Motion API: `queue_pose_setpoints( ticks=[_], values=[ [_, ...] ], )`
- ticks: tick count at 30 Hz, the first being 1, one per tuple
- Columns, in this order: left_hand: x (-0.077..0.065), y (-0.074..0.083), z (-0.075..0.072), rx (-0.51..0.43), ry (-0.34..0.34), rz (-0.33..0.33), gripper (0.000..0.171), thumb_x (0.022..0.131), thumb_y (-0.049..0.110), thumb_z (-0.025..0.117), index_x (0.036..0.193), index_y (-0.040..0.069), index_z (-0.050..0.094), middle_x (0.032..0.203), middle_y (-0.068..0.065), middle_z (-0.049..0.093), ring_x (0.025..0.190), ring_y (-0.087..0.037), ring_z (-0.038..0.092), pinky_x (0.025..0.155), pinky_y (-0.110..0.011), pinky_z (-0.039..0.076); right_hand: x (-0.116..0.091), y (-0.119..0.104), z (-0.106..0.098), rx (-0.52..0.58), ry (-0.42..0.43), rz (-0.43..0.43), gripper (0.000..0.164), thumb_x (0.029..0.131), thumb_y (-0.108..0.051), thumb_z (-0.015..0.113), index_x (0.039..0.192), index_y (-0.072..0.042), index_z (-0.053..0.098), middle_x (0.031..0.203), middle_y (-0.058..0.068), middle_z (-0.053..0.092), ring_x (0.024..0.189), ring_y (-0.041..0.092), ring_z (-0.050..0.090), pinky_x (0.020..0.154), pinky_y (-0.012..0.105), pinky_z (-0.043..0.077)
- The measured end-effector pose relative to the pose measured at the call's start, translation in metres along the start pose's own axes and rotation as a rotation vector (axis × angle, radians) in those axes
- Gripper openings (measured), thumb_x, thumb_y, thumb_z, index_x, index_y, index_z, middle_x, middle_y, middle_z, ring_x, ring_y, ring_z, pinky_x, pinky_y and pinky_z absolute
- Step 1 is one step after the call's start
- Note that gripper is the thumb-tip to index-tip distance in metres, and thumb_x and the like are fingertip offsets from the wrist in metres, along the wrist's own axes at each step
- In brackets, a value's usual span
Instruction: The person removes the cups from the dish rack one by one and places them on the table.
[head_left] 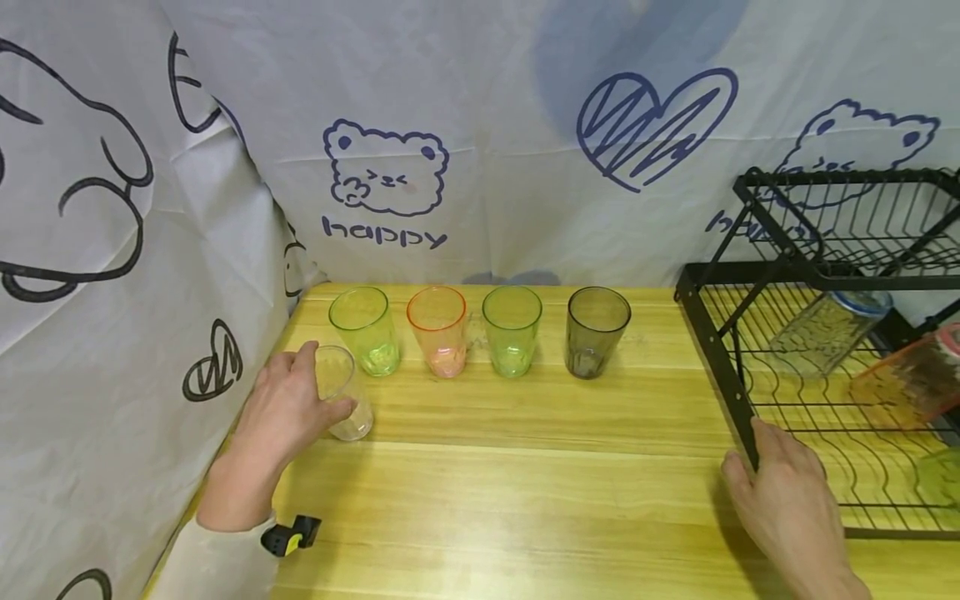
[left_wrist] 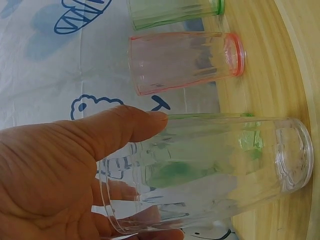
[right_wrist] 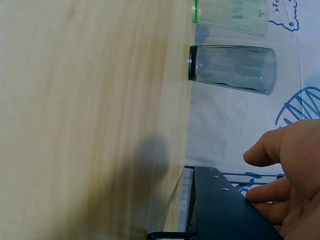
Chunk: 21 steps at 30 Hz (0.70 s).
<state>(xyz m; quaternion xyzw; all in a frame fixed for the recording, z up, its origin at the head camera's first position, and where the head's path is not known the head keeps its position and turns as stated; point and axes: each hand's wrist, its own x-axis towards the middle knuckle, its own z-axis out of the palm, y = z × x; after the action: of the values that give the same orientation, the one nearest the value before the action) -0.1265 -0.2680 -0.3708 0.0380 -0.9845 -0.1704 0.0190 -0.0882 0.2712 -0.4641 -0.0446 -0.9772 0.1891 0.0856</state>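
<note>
My left hand (head_left: 281,408) holds a clear drinking glass (head_left: 354,418) at the left of the table. In the left wrist view the thumb lies along the near side of the clear glass (left_wrist: 215,200), and the fingers show through its wall. Behind stand a green glass (head_left: 362,321), a pink glass (head_left: 438,325), another green glass (head_left: 512,325) and a grey glass (head_left: 595,333), upright in a row. My right hand (head_left: 791,500) is at the left rail of a black dish rack (head_left: 716,367), its thumb apart from the fingers and nothing gripped.
Inside the rack lie a clear glass with a blue rim (head_left: 828,333), an orange-red glass (head_left: 903,379) and a green one (head_left: 937,475) at the right edge. A printed white cloth (head_left: 510,208) hangs behind the wooden table (head_left: 480,500) and along its left side.
</note>
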Motion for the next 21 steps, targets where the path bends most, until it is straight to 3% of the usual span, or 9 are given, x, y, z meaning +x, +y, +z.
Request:
queue_pose_setpoints(
  ticks=[21],
  values=[
    [0.0010, 0.0000, 0.0024, -0.017, 0.005, -0.057, 0.101, 0.088, 0.037, 0.081, 0.157, -0.014, 0.029, 0.143, -0.047, 0.040, 0.130, -0.066, 0.041, 0.104, -0.075, 0.042, -0.0009, 0.0006, 0.0013, 0.001, 0.025, -0.018, 0.063, 0.106, -0.026, 0.054, 0.152, 0.015, 0.040, 0.148, 0.043, 0.045, 0.131, 0.064, 0.040, 0.105, 0.077, 0.036]
  ],
)
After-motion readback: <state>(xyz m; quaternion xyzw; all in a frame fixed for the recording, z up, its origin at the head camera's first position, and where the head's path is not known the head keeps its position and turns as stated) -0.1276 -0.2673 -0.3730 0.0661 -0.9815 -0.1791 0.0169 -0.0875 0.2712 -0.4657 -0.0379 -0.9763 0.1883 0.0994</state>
